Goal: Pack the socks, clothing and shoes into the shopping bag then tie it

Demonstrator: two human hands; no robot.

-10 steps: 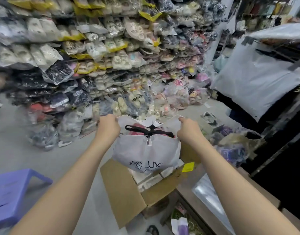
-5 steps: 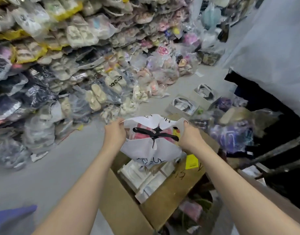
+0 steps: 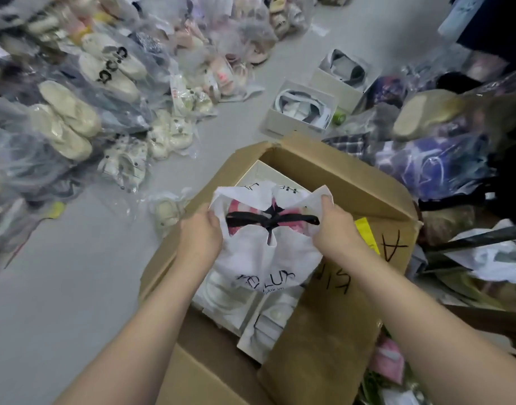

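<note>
Below: grey floor; bagged shoes | open cardboard box

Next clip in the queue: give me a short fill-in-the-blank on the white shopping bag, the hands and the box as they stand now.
1. The white shopping bag is gripped at its top by ____ hands, the left hand and the right hand.
2. The ribbon tied across the bag's mouth is ____ in colour.
3. The bag is held over an open ____ box.
4. The sticky note on the box flap is ____.

Missing words: both; black; cardboard; yellow
</note>
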